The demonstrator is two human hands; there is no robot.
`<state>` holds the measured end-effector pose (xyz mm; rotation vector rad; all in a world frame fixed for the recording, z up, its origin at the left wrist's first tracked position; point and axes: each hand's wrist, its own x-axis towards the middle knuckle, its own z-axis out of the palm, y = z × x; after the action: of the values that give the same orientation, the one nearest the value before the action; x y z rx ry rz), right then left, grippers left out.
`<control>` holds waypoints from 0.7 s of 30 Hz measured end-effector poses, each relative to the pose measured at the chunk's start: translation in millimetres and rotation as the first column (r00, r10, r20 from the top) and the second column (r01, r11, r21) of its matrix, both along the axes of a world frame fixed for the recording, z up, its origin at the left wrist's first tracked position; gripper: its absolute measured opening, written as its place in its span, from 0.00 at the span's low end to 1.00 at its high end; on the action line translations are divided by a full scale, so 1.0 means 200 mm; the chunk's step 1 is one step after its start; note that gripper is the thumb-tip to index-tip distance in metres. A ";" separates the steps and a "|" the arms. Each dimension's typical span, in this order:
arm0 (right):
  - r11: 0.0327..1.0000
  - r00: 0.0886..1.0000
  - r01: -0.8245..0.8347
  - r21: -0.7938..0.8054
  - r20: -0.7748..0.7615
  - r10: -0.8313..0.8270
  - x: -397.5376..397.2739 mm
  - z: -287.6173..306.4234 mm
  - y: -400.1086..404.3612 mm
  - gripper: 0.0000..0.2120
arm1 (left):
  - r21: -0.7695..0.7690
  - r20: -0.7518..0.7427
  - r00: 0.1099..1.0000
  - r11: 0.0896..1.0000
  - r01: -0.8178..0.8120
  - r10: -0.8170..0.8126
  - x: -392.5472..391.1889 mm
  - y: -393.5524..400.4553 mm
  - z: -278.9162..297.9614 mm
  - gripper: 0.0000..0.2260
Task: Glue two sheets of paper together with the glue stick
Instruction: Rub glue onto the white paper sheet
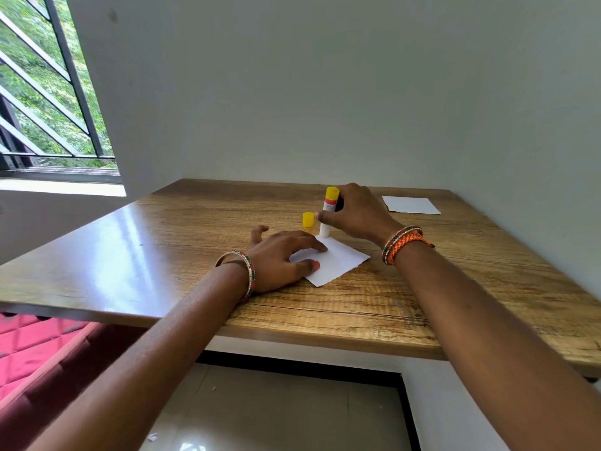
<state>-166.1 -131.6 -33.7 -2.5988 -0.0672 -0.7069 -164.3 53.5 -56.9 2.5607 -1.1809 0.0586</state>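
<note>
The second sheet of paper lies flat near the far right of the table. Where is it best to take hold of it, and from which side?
The second sheet lies flat on the table, so there is no raised edge to pinch. Probably best is its near edge, approached from the right hand side: press a fingertip on it, slide it toward the table edge, then take a grip on the overhanging corner. That hand now holds the glue stick.

Plain pale walls (325,92) meet in a corner behind a wood-grain table (195,216), glossy enough to catch window glare. Barred window (48,92) on the left, green trees outside. Shiny beige tiled floor (276,411) underneath, plus a red quilted mattress (29,346) down left.
</note>
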 end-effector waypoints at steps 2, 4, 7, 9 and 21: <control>1.000 1.000 0.021 0.003 -0.020 -0.020 0.00 0.00 -0.01 0.15 | 0.011 0.002 1.000 1.000 0.001 -0.001 0.00 0.00 0.00 0.17; 1.000 0.999 0.029 0.010 -0.033 -0.029 0.00 0.00 -0.01 0.17 | 0.021 0.001 1.000 1.000 0.003 -0.004 0.00 0.00 0.00 0.18; 0.999 0.999 0.033 0.018 -0.040 -0.033 0.00 0.00 -0.01 0.18 | 0.020 -0.004 1.000 1.000 -0.003 0.003 0.00 0.00 0.00 0.17; 0.999 0.999 0.034 0.019 -0.038 -0.034 -0.01 0.01 -0.01 0.17 | 0.025 -0.004 1.000 1.000 -0.008 0.009 0.00 0.00 0.01 0.17; 0.998 0.998 0.045 0.048 -0.053 -0.043 -0.10 0.00 -0.03 0.12 | 0.029 -0.005 1.000 1.000 -0.010 0.010 0.02 0.00 0.00 0.16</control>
<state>-185.6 -137.9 -33.0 -2.5766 0.0235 -0.6479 -160.9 52.8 -57.1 2.5901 -1.1749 0.0372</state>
